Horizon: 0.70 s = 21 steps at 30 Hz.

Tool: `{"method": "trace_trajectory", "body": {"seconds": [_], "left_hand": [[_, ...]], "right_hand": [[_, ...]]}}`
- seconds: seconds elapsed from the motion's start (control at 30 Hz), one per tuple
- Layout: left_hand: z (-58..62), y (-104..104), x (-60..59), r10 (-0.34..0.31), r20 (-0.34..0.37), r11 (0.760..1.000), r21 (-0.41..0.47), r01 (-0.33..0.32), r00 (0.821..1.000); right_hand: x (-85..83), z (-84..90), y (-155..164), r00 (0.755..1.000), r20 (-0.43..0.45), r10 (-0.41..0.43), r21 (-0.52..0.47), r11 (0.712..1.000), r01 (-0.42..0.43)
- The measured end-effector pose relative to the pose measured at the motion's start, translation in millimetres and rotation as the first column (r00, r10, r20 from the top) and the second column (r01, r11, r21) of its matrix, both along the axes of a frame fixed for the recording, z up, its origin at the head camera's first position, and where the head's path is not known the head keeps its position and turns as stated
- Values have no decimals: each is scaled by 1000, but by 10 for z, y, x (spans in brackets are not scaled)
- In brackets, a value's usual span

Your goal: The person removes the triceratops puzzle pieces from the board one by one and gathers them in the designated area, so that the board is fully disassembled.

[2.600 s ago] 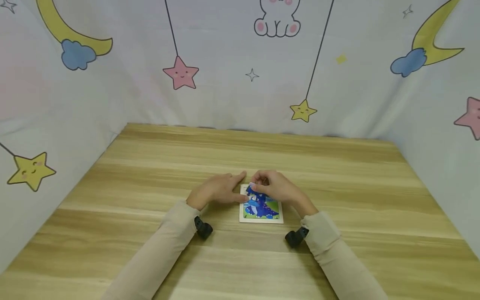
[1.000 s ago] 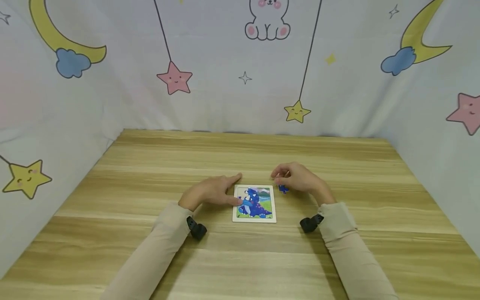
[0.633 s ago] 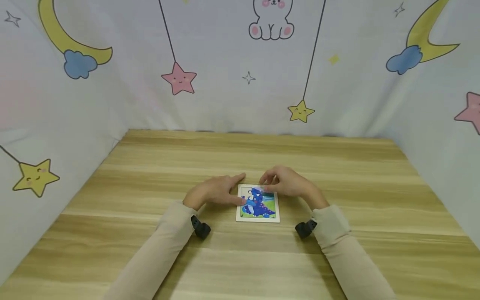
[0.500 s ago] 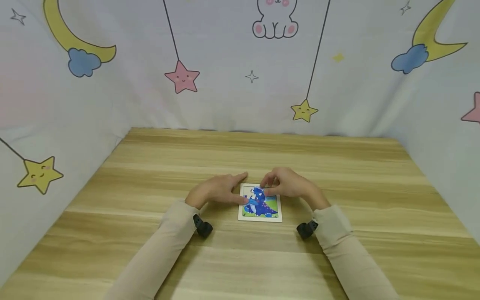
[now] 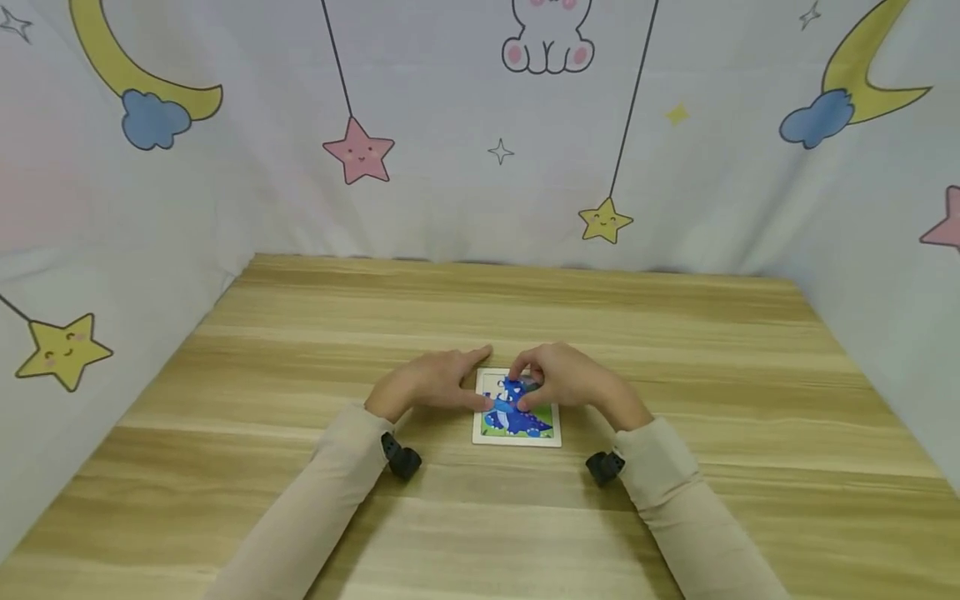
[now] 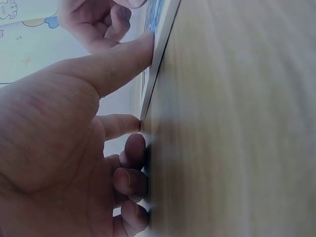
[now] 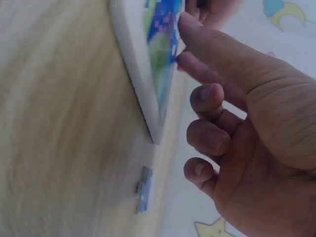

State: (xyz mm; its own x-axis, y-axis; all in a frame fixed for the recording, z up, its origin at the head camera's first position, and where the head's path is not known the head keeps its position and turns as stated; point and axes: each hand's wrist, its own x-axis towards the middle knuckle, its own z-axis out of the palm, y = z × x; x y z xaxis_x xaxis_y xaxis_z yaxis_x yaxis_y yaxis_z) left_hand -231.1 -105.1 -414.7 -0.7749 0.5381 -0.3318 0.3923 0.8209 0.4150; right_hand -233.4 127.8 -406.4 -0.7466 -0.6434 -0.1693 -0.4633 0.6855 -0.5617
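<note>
A small white-framed puzzle tray (image 5: 557, 440) with a blue dinosaur picture lies on the wooden table (image 5: 480, 308) in front of me. My left hand (image 5: 437, 384) rests flat beside its left edge, thumb pressing on the frame (image 6: 160, 34). My right hand (image 5: 553, 379) hovers over the tray's upper half and pinches a blue puzzle piece (image 5: 517, 387) down onto the picture (image 7: 165, 29). In the right wrist view, the thumb and forefinger of the right hand (image 7: 232, 98) touch the picture surface; the other fingers are curled.
A loose puzzle piece (image 7: 143, 189) lies on the table just past the tray's corner, near my right hand. Printed cloth walls (image 5: 480, 150) with stars and moons enclose the table on three sides. Small black cameras (image 5: 403, 459) sit at both wrists.
My right hand picked a blue piece up from the table right of the tray and carried it left over the picture. The left hand stayed on the tray's left edge.
</note>
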Motion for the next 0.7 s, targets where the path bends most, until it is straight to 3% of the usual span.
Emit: {"method": "trace_trajectory", "body": {"seconds": [0.13, 0.37, 0.7], "left_hand": [[-5, -10, -1, 9, -3, 1000, 1, -9, 1000], [-18, -5, -2, 16, 4, 1000, 1, -16, 1000], [-29, -5, 14, 9, 3, 1000, 17, -9, 1000]], "right_hand": [[-2, 28, 14, 999, -41, -3, 44, 999, 5], [39, 52, -1, 1000, 3, -25, 51, 998, 24], [60, -57, -93, 996, 68, -64, 36, 997, 61]]}}
